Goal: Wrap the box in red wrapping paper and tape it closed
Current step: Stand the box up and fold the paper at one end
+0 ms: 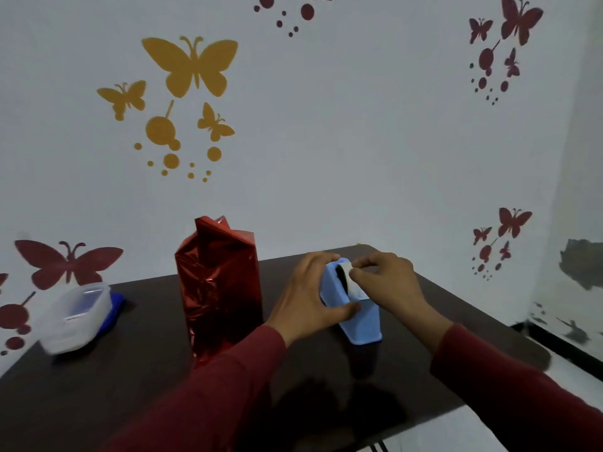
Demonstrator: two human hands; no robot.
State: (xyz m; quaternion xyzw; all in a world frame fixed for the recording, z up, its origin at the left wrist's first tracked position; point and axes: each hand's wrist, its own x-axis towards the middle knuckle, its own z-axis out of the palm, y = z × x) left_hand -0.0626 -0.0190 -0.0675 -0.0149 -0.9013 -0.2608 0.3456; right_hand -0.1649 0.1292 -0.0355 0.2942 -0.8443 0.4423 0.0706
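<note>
Dark table (98, 396) stands against butterfly-stickered wall (326, 141).

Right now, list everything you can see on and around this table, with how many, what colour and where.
wrapped box: one, shiny red paper, upright at table centre, top folds still standing up
tape dispenser: one, light blue, on the table right of the box
tape strip: one, whitish, pulled up from the dispenser top
plastic container: one, clear, left side of the table, on something blue
table: one, dark brown
butterfly decals: several, yellow and dark red, on the white wall
sleeves: two, dark red, bottom of view
left hand: grips the dispenser
right hand: pinches the tape strip
</note>
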